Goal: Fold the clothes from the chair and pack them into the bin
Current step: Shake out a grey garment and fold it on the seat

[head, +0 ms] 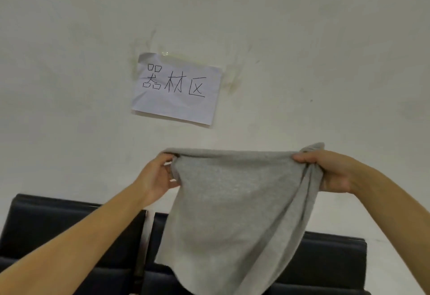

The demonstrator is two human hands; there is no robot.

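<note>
Head view, biggest first: pale wall (302,38) filling the upper frame, black chair (58,229) along the bottom. Grey garment (232,213) hanging mid-frame, held up and stretched out, probably to find the edges before folding. Left hand (156,178) and right hand (325,171) each gripping a top corner. Handwritten paper sign (176,87) taped above. No bin in sight.

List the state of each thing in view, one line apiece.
Grey garment: unfolded, held up by its top edge, hanging free.
Left hand: grips the garment's left corner.
Right hand: grips the bunched right corner.
Black chairs: against the wall.
Paper sign: taped to the wall, creased.
</note>
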